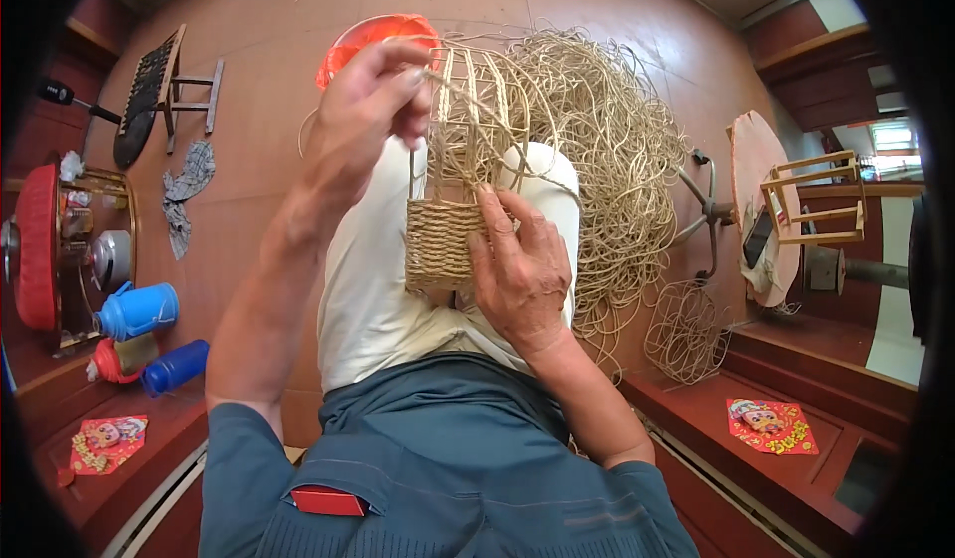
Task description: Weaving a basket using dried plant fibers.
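A partly woven basket [443, 240] rests over my lap between my knees. Its lower part is tightly woven tan cord; farther out, bare upright bars of the frame show, a few wrapped in cord. My right hand [522, 265] grips the right edge of the woven part, forefinger and thumb on its face and upper rim. Raised by the far left of the frame, my left hand [373, 110] is closed with a strand of cord [460, 91] pinched at its fingertips. That strand runs right across the frame. The inner side of the basket is mostly hidden.
A big heap of loose cord [607, 180] lies right of my knees, beside a wire frame [688, 331]. Beyond my left hand stands a red-lined basin [363, 36]. Thermos flasks [139, 311] and a chair [159, 95] are left; a round stool [761, 180] is right.
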